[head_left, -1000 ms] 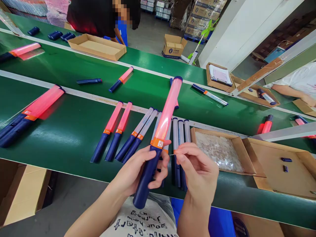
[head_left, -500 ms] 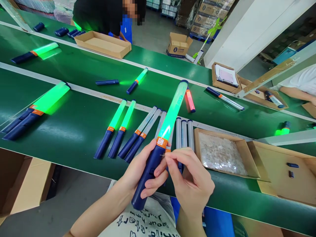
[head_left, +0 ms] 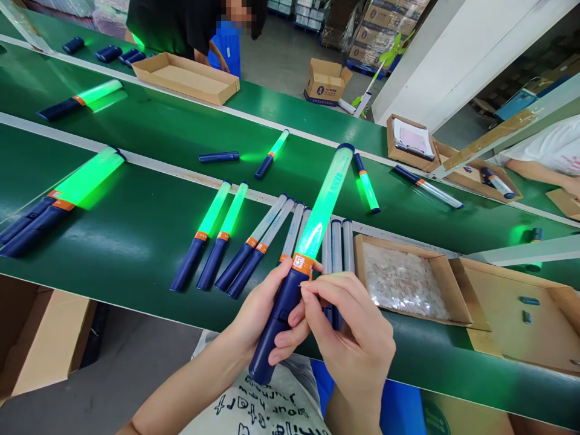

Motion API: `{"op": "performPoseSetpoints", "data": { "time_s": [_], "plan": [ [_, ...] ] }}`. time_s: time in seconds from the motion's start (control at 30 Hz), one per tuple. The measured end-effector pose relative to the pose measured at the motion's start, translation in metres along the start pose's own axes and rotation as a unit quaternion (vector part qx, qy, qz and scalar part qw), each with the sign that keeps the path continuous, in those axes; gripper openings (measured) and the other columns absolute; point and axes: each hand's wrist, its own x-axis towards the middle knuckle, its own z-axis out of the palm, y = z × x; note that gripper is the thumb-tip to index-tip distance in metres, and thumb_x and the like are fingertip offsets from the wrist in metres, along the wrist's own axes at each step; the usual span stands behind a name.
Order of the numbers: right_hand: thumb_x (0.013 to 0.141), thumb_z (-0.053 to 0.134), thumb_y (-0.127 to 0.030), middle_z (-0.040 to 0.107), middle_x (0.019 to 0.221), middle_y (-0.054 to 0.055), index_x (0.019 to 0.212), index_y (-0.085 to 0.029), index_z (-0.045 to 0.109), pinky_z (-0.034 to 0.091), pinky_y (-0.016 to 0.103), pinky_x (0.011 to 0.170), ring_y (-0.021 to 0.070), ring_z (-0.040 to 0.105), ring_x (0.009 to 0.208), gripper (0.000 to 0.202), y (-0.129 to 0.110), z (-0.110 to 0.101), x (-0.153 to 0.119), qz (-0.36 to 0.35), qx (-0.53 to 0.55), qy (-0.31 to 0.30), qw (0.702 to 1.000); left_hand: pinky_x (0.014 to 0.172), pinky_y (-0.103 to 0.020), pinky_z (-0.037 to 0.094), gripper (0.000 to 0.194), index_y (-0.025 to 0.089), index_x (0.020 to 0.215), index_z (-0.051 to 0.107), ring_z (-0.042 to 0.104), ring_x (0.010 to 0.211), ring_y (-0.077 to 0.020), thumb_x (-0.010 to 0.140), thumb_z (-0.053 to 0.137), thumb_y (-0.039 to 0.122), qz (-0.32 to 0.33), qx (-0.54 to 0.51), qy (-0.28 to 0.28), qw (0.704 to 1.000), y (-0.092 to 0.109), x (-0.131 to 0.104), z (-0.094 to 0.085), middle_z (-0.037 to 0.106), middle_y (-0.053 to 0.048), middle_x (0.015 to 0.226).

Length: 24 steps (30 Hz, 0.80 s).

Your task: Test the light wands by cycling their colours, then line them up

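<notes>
My left hand (head_left: 267, 308) is wrapped round the dark blue handle of a light baton (head_left: 324, 205), which is tilted up and away and glows green above an orange band. Close against the handle, just below that band, my right hand (head_left: 351, 329) pinches a thin pin-like piece; only its tip shows. Beyond my hands lie two lit green batons (head_left: 212, 229) and several unlit clear ones (head_left: 267, 226), partly hidden by the held baton. At the left, two more glowing batons (head_left: 86, 181) lie side by side.
On the green belt (head_left: 154, 130) lie spaced-out batons, one green (head_left: 368, 187). At right stand a carton tray with a plastic bag of small parts (head_left: 403, 281) and a tray with small dark pieces (head_left: 507, 290). A co-worker in black (head_left: 170, 27) bends beyond the belt.
The batons on the far belt have shifted right; the one behind the held baton shows green instead of red. The held baton has turned slightly, and its tip has moved a little right.
</notes>
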Motion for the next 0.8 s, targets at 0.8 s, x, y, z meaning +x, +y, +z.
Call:
{"op": "performPoseSetpoints", "data": {
  "time_s": [0.8],
  "plan": [
    [0.104, 0.06, -0.008, 0.066, 0.103, 0.005, 0.113, -0.019, 0.06, 0.053, 0.031, 0.095, 0.0154, 0.062, 0.097, 0.014, -0.0013, -0.0096, 0.0084, -0.064, -0.134, -0.072, 0.986, 0.026, -0.015, 0.029, 0.071, 0.019, 0.058, 0.052, 0.034, 0.025, -0.0069, 0.1, 0.045, 0.077, -0.037, 0.058, 0.033, 0.997, 0.0013, 0.0052, 0.0014, 0.042, 0.002, 0.039]
  ]
}}
